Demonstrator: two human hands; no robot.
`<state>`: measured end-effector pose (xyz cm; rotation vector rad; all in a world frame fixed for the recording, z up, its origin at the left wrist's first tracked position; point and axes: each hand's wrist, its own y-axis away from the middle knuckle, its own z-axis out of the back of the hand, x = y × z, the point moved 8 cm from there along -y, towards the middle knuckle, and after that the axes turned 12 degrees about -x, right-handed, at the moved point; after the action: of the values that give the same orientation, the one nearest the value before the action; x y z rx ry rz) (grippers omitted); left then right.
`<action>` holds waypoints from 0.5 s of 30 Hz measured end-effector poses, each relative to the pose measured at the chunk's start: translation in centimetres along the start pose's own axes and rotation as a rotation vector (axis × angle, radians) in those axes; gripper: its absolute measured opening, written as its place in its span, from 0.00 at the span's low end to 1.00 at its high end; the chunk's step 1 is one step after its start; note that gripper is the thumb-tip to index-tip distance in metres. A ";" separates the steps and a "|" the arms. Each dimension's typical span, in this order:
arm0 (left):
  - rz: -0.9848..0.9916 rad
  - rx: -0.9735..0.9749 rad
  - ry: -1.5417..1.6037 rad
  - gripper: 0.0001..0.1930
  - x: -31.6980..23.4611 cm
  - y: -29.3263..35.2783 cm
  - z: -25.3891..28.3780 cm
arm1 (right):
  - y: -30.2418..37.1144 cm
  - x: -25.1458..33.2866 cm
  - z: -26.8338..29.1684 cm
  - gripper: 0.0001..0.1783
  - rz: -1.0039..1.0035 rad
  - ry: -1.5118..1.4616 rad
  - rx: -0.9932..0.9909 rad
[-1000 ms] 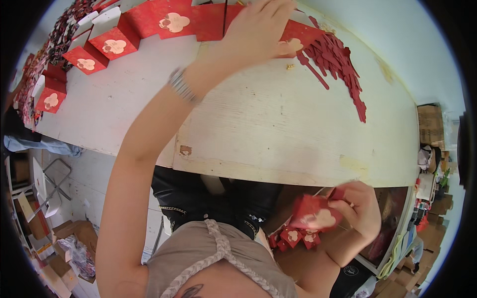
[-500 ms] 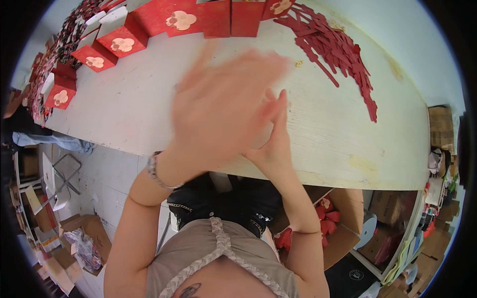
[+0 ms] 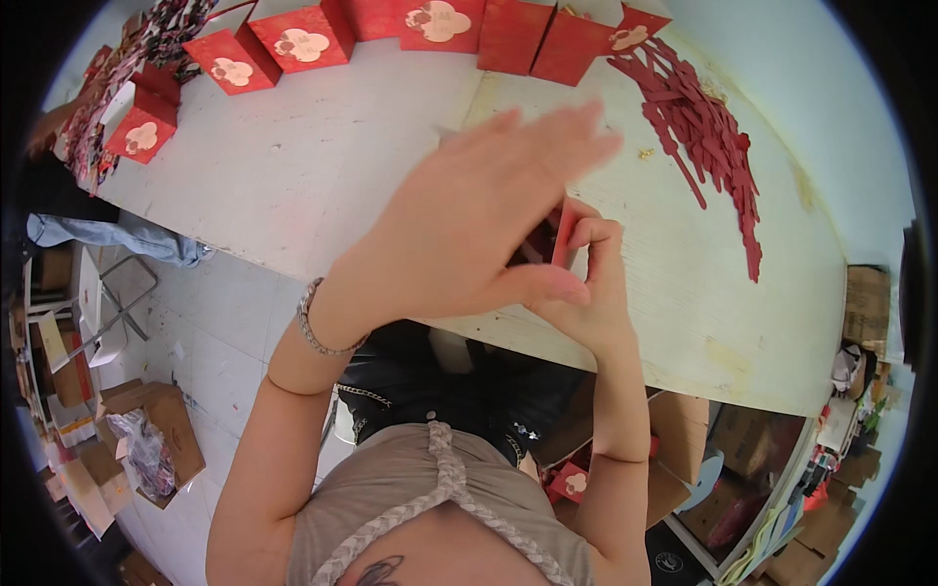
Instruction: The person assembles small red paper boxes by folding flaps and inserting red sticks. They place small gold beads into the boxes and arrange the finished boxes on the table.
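Note:
Over the near part of the white table (image 3: 352, 176), my left hand (image 3: 459, 220) reaches across with its fingers stretched out, slightly blurred. Behind it shows part of a red box (image 3: 565, 234) with a dark inside; my left hand hides most of it. My right hand (image 3: 606, 278) curls its fingers over the box's right edge. My left thumb lies near the base of my right hand. Whether my left palm touches the box I cannot tell.
Several red boxes with pale flower-shaped labels (image 3: 303, 44) stand along the far edge. A heap of dark red strips (image 3: 699, 127) lies at the far right. Below the table, an open carton (image 3: 674, 488) holds red items. A folding chair (image 3: 122, 293) stands left.
Part of the red box now shows between my hands, where none was visible before. My right hand's fingers have curled onto it. The far boxes and strips appear shifted right in the view.

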<state>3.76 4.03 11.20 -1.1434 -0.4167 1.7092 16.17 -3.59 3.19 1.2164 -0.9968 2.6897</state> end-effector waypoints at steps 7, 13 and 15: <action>0.746 -0.048 0.795 0.44 5.7 8.1 -6.2 | 2.1 -3.9 0.6 0.40 -0.217 -0.665 -0.239; 0.505 -0.200 0.853 0.30 5.2 7.6 -7.0 | 2.7 -3.7 2.2 0.28 -0.108 -0.624 -0.400; 0.436 -0.221 0.782 0.22 5.1 6.8 -6.5 | 2.8 -3.1 3.0 0.21 -0.028 -0.450 -0.456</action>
<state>5.25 3.91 0.59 -2.0555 0.1525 1.4259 19.50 -6.80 1.00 1.7244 -1.5145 2.0247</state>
